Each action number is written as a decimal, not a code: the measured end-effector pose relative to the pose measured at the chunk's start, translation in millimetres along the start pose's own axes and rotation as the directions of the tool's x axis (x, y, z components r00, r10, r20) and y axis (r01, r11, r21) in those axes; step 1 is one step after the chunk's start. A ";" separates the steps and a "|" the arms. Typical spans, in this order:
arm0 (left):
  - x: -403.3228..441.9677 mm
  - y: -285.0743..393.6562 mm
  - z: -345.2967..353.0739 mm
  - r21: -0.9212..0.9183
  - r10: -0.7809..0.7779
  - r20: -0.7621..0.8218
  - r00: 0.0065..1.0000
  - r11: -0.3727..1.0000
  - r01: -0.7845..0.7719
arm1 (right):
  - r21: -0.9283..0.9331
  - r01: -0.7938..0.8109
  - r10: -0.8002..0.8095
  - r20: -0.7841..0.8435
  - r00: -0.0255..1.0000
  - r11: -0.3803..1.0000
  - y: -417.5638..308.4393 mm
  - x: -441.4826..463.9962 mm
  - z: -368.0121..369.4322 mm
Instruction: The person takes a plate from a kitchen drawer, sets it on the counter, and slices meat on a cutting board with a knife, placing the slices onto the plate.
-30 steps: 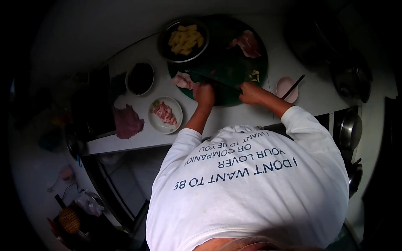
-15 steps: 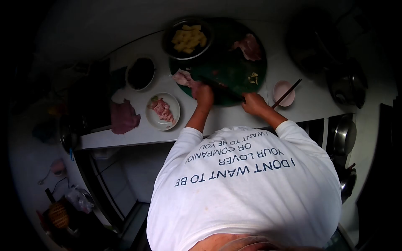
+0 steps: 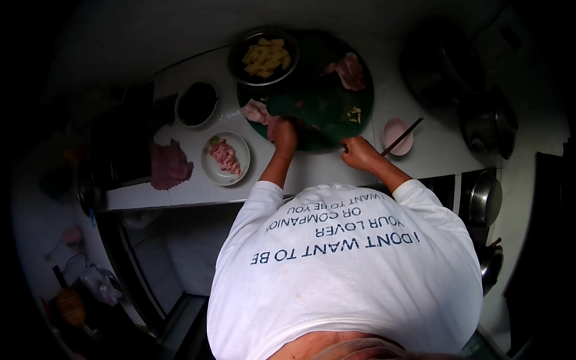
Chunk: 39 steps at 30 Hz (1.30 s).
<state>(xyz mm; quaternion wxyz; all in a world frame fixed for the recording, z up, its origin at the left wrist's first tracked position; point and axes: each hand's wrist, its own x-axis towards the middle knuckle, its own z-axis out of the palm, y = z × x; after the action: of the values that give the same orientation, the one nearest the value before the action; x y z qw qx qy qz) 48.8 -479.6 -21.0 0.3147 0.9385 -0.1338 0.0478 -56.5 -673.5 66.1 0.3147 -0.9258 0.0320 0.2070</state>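
My left hand (image 3: 284, 137) is closed over the end of a pale pink piece of meat (image 3: 256, 111) at the near left of a round green cutting board (image 3: 324, 105). My right hand (image 3: 361, 153) makes a fist by the board's near right edge, wrapped round the dark handle of a knife (image 3: 345, 148). The blade is hard to make out against the dark board. Another slab of raw meat (image 3: 350, 72) lies at the far right of the board, with small pale chopped bits (image 3: 354, 114) nearer to me.
A metal bowl of yellow chunks (image 3: 264, 58) overlaps the board's far left. Left stand a plate with cut meat (image 3: 224, 159), a dark-filled bowl (image 3: 197, 104) and a reddish cloth (image 3: 171, 165). Right are a pink bowl (image 3: 396, 135) with chopsticks (image 3: 403, 136) and dark pots (image 3: 489, 123).
The whole view has shifted slightly to the left. My right hand has turned a little and sits slightly nearer to me. My left hand stays on the meat.
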 end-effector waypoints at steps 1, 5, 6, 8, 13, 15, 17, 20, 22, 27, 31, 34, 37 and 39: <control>-0.4 -1.4 1.0 -0.004 0.002 0.024 1.000 1.000 -0.002 | -0.011 0.006 -0.006 0.008 1.000 1.000 2.9 2.0 -0.6; 0.9 0.1 -1.1 -0.097 0.007 0.021 1.000 0.995 -0.005 | -0.034 0.005 -0.003 0.060 0.998 0.999 -3.5 8.7 -13.6; 1.9 2.1 -2.9 -0.141 0.006 -0.006 1.000 0.990 -0.007 | -0.054 -0.007 0.012 0.093 0.996 0.999 -0.5 15.6 -11.8; 3.0 1.6 -4.7 -0.152 -0.003 0.054 0.999 0.988 0.011 | -0.091 -0.033 0.047 0.158 0.986 0.995 3.9 33.5 -8.6; -1.3 0.9 -4.9 -0.162 0.030 0.046 0.998 0.987 -0.022 | -0.037 -0.068 0.071 0.097 0.993 0.997 -16.4 68.3 8.1; -1.8 -5.1 3.8 -0.235 0.025 0.026 0.999 0.972 -0.018 | -0.059 -0.020 0.023 0.048 0.999 0.998 -19.1 69.9 15.8; -6.9 -3.9 4.2 -0.161 0.069 -0.051 0.996 0.984 -0.077 | -0.104 0.005 -0.001 0.035 0.999 0.995 -18.4 63.1 18.5; -8.0 -8.7 8.9 -0.133 0.089 -0.116 0.989 0.986 -0.104 | -0.122 -0.036 0.037 -0.001 0.999 0.992 -6.3 43.4 23.4; -10.4 -15.2 16.8 -0.110 0.094 -0.090 0.992 0.988 -0.104 | -0.126 -0.092 0.094 0.007 0.996 0.988 0.5 29.2 18.5; -10.0 -16.7 22.6 0.088 0.202 -0.011 0.979 0.976 -0.200 | -0.064 -0.117 0.114 -0.036 0.993 0.991 11.5 26.5 7.2; -1.8 -21.3 25.9 0.097 0.298 0.028 0.954 0.949 -0.299 | 0.011 -0.171 0.170 -0.169 0.971 0.985 -0.8 24.9 3.5; 8.5 -18.1 25.4 0.041 0.224 0.037 0.974 0.973 -0.226 | 0.074 -0.167 0.179 -0.223 0.958 0.983 -2.7 20.5 0.7; 18.8 -2.3 3.7 -0.097 0.133 0.087 0.987 0.987 -0.124 | 0.066 -0.174 0.183 -0.184 0.966 0.983 1.7 16.9 -0.3; 19.4 -0.7 -1.4 -0.170 0.058 0.112 0.992 0.985 -0.039 | 0.055 -0.164 0.171 -0.168 0.971 0.985 -1.3 13.9 -1.2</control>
<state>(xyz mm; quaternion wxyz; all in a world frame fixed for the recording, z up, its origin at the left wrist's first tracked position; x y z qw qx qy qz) 67.6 -482.6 -16.9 0.3827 0.9065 -0.1782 -0.0107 -43.1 -672.2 62.1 0.3111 -0.9276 0.1414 0.1513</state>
